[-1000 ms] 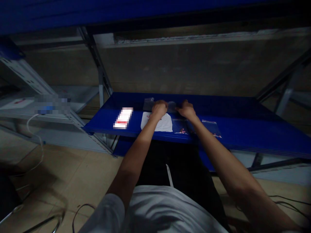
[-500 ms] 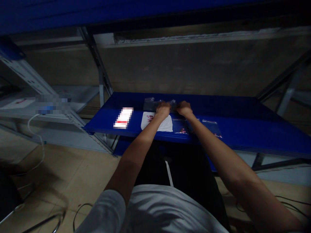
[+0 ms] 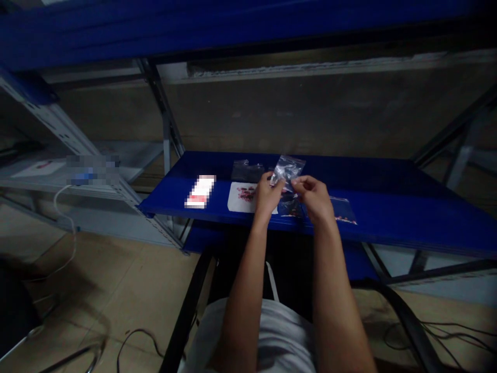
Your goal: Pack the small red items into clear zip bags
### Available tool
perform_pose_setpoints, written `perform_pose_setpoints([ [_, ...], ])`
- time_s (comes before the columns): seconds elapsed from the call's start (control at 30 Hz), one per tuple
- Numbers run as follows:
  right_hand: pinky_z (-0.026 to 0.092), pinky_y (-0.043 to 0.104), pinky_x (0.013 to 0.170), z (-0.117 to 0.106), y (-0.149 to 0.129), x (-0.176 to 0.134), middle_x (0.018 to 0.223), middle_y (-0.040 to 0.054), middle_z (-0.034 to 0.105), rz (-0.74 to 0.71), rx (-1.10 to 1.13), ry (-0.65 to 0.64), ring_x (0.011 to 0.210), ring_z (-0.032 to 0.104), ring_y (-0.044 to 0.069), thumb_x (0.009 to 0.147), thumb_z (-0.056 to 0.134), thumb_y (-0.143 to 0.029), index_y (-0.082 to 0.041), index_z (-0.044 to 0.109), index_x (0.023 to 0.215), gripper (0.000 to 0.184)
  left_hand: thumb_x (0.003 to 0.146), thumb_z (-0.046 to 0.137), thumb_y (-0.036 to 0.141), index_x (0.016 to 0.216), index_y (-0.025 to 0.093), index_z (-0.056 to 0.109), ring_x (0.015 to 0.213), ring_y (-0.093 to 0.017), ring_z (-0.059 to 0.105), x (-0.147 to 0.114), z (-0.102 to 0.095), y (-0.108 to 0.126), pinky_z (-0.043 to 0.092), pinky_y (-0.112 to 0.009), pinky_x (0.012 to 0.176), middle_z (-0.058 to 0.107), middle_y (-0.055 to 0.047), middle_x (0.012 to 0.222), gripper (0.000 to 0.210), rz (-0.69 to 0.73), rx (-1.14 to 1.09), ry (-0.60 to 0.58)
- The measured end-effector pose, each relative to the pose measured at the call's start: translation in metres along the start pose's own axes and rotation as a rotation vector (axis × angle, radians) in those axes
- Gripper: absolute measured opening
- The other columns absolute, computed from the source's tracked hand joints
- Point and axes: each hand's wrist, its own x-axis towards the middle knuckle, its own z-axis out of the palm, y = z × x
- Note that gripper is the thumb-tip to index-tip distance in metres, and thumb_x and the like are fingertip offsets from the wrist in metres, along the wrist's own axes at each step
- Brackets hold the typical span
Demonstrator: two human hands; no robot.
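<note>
A clear zip-lock bag (image 3: pixel 288 167) is held up above the blue shelf (image 3: pixel 392 207) between my two hands. My left hand (image 3: pixel 268 194) grips its left side, and my right hand (image 3: pixel 313 196) pinches its lower right part. Below my left hand lies a white cloth or paper sheet (image 3: pixel 236 205) with small dark-pink pieces (image 3: pixel 246 194) on it. Under and between my hands rests a clear bag (image 3: pixel 290 207) with small pieces inside. Another such bag (image 3: pixel 344 210) lies right of my right hand. Behind the sheet, flat clear bags (image 3: pixel 247 171) lie on the shelf.
A lit, pixelated rectangle (image 3: pixel 201 191) lies at the shelf's left. Grey metal uprights (image 3: pixel 165 109) stand at the back left, and another blue shelf (image 3: pixel 248 31) spans overhead. A neighbouring grey shelf (image 3: pixel 143 150) holds a blurred item with a white cable (image 3: pixel 64 194).
Both hands have come back from the flat bags at the rear. A clear bag is now lifted between them, and the dark-pink pieces on the sheet show more fully.
</note>
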Motion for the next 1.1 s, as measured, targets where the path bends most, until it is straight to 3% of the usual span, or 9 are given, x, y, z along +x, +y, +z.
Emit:
perform_pose_setpoints([
  [0.1,0.044,0.026,0.059,-0.005,-0.006,-0.027,0.079,0.0029,0.067,-0.009,0.016,-0.089,0.067,0.058,0.016,0.074,0.080,-0.050,-0.020,0.066,0.091,0.037,0.093,0.065,0.018,0.115,0.015,0.067,0.065,-0.011,0.067,-0.025,-0.004,-0.010,0.048,-0.018,0.056,0.073,-0.004,0.089,0.022,0.009,-0.100,-0.080],
  [0.2,0.046,0.027,0.062,-0.012,-0.013,-0.034,0.088,0.0047,0.070,-0.069,-0.021,-0.048,0.074,0.061,0.018,0.072,0.084,-0.050,-0.020,0.068,0.104,0.046,0.092,0.064,0.017,0.111,0.014,0.070,0.063,-0.009,0.064,-0.039,-0.016,-0.016,0.046,-0.017,0.054,0.071,-0.003,0.086,0.020,0.007,-0.089,-0.198],
  [0.3,0.046,0.027,0.061,-0.018,-0.018,-0.034,0.092,0.0055,0.072,-0.099,-0.030,-0.057,0.074,0.062,0.018,0.075,0.083,-0.046,-0.021,0.068,0.113,0.048,0.090,0.068,0.021,0.109,0.014,0.071,0.061,-0.010,0.063,-0.041,-0.029,-0.017,0.046,-0.018,0.054,0.070,-0.003,0.080,0.021,0.000,-0.034,-0.350],
  [0.43,0.041,0.027,0.055,-0.021,-0.018,-0.035,0.077,0.0025,0.069,-0.085,-0.042,-0.089,0.061,0.057,0.015,0.074,0.083,-0.044,-0.020,0.069,0.104,0.041,0.085,0.076,0.028,0.114,0.013,0.072,0.060,-0.012,0.063,-0.036,-0.045,-0.015,0.047,-0.020,0.056,0.069,-0.002,0.074,0.033,0.016,-0.038,-0.460],
  [0.57,0.038,0.027,0.051,-0.021,-0.016,-0.036,0.071,0.0024,0.068,-0.043,-0.082,-0.128,0.054,0.053,0.014,0.072,0.084,-0.049,-0.020,0.067,0.093,0.040,0.081,0.079,0.023,0.121,0.012,0.070,0.064,-0.013,0.067,-0.035,-0.061,-0.011,0.050,-0.020,0.057,0.072,-0.004,0.078,0.042,-0.035,-0.036,-0.461],
  [0.67,0.039,0.028,0.054,-0.021,-0.016,-0.036,0.069,0.0022,0.066,-0.065,-0.151,-0.140,0.056,0.054,0.015,0.075,0.081,-0.053,-0.020,0.065,0.084,0.038,0.082,0.076,0.017,0.127,0.014,0.067,0.071,-0.016,0.071,-0.039,-0.074,0.002,0.057,-0.025,0.062,0.075,-0.008,0.093,0.045,-0.086,0.127,-0.421],
  [0.77,0.039,0.029,0.058,-0.015,-0.018,-0.037,0.068,0.0019,0.064,-0.107,-0.228,-0.161,0.061,0.055,0.016,0.079,0.077,-0.056,-0.021,0.063,0.077,0.038,0.084,0.076,0.019,0.131,0.017,0.066,0.091,-0.021,0.074,-0.047,-0.081,0.024,0.061,-0.038,0.088,0.074,-0.012,0.116,0.048,0.093,0.453,-0.264],
  [0.9,0.038,0.029,0.058,0.004,-0.024,-0.041,0.065,0.0016,0.061,-0.140,-0.251,-0.255,0.061,0.053,0.016,0.080,0.074,-0.061,-0.021,0.060,0.071,0.043,0.082,0.081,0.032,0.142,0.016,0.060,0.139,-0.033,0.057,-0.061,-0.075,0.046,0.043,-0.048,0.121,0.061,-0.017,0.146,0.066,0.349,0.757,-0.210],
  [1.1,0.039,0.028,0.061,0.030,-0.029,-0.048,0.065,0.0011,0.060,-0.174,-0.225,-0.285,0.063,0.051,0.016,0.088,0.066,-0.058,-0.021,0.059,0.069,0.042,0.088,0.072,0.033,0.151,0.011,0.050,0.141,-0.037,0.054,-0.063,-0.062,0.046,0.041,-0.052,0.120,0.058,-0.022,0.148,0.070,0.289,0.859,-0.174],
])
